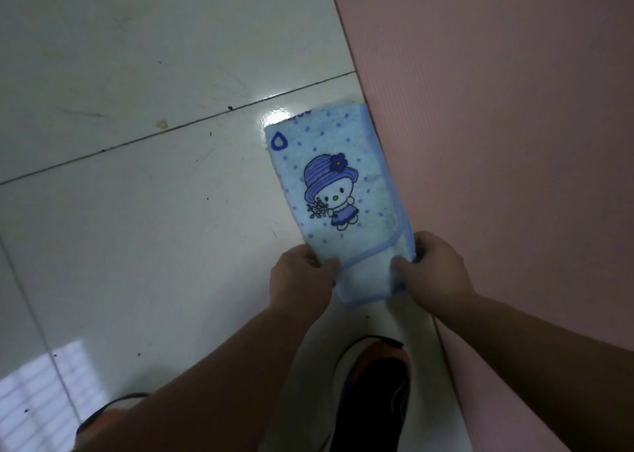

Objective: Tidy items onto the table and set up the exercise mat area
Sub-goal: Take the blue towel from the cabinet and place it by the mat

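Near: shoe (375, 393) on tiled floor (137, 211). Left hand (302, 276) and right hand (434, 266) each pinch a near corner of folded blue towel (336, 191), held over the floor beside pink exercise mat (514, 143). Looks soft, light, floppy; likely sags unless both corners stay gripped.

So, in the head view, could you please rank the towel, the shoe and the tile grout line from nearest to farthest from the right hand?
1. Towel: gripped by the right hand.
2. Shoe: just below, toward the viewer.
3. Grout line: far upper left, on the floor.
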Action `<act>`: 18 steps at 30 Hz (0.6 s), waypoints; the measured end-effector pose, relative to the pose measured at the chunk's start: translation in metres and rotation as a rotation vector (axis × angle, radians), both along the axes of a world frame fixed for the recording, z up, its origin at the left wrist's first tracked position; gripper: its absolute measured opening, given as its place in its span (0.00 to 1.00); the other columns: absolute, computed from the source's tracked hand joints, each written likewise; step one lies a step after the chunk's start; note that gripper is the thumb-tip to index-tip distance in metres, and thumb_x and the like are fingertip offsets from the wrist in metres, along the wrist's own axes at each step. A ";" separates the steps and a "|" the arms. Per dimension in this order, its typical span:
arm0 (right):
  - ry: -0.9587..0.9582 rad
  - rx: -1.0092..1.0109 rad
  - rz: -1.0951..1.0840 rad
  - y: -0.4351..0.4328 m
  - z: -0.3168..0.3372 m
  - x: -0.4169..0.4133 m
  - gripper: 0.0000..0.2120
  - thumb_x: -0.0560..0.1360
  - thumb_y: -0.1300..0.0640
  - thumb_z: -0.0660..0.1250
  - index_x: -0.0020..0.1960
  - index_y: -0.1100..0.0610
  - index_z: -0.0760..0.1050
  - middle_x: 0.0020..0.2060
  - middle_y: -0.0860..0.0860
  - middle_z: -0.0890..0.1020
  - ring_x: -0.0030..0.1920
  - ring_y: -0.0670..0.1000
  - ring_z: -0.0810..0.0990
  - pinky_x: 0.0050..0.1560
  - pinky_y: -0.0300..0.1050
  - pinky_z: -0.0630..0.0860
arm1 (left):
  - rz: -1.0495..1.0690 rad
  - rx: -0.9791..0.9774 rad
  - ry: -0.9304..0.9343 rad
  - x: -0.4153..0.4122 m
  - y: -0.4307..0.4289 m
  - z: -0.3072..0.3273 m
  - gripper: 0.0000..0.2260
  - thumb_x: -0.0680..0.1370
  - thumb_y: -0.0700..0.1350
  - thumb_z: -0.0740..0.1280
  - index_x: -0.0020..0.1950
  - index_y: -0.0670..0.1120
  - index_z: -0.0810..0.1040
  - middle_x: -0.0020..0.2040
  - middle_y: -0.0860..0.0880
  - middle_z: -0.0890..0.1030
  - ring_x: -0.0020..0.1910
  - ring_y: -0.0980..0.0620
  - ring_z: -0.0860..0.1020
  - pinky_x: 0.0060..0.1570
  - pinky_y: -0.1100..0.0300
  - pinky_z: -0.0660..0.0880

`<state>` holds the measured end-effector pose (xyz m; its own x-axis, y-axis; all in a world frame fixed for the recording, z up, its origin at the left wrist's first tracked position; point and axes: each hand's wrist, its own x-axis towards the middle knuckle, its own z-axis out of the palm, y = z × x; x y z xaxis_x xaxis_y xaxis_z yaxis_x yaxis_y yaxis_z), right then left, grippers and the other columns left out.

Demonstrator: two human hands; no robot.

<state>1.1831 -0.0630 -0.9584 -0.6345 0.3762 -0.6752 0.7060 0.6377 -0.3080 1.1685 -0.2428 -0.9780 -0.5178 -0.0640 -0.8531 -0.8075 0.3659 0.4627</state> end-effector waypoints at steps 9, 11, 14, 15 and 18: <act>-0.137 0.039 0.020 0.004 0.010 0.010 0.04 0.71 0.62 0.68 0.43 0.56 0.74 0.37 0.51 0.76 0.40 0.55 0.74 0.35 0.44 0.63 | -0.117 -0.038 0.019 0.023 0.006 0.000 0.06 0.70 0.47 0.71 0.45 0.47 0.83 0.38 0.49 0.85 0.42 0.49 0.83 0.48 0.52 0.79; -0.165 0.038 0.023 0.003 0.013 0.010 0.04 0.71 0.61 0.68 0.44 0.56 0.74 0.39 0.51 0.77 0.41 0.54 0.74 0.38 0.43 0.64 | -0.126 -0.047 0.013 0.026 0.007 0.001 0.07 0.71 0.48 0.72 0.45 0.47 0.83 0.38 0.49 0.85 0.42 0.48 0.83 0.47 0.54 0.79; -0.191 0.045 -0.001 0.001 0.022 0.009 0.08 0.70 0.59 0.69 0.49 0.57 0.75 0.41 0.52 0.77 0.42 0.54 0.74 0.40 0.43 0.66 | -0.116 -0.085 0.001 0.024 0.004 0.009 0.11 0.70 0.52 0.73 0.46 0.47 0.82 0.40 0.49 0.84 0.43 0.49 0.82 0.44 0.58 0.76; -0.203 0.044 -0.016 0.000 0.029 0.007 0.11 0.71 0.58 0.69 0.52 0.57 0.74 0.43 0.52 0.78 0.43 0.54 0.73 0.41 0.43 0.66 | -0.102 -0.108 -0.003 0.022 0.003 0.015 0.12 0.70 0.54 0.73 0.47 0.48 0.81 0.41 0.49 0.84 0.44 0.49 0.81 0.43 0.58 0.74; -0.199 0.009 -0.044 -0.004 0.058 -0.001 0.25 0.72 0.58 0.69 0.67 0.59 0.69 0.55 0.57 0.77 0.52 0.57 0.75 0.47 0.42 0.67 | -0.077 -0.164 -0.010 0.009 -0.005 0.049 0.13 0.73 0.54 0.71 0.52 0.49 0.77 0.45 0.49 0.81 0.47 0.48 0.79 0.46 0.57 0.73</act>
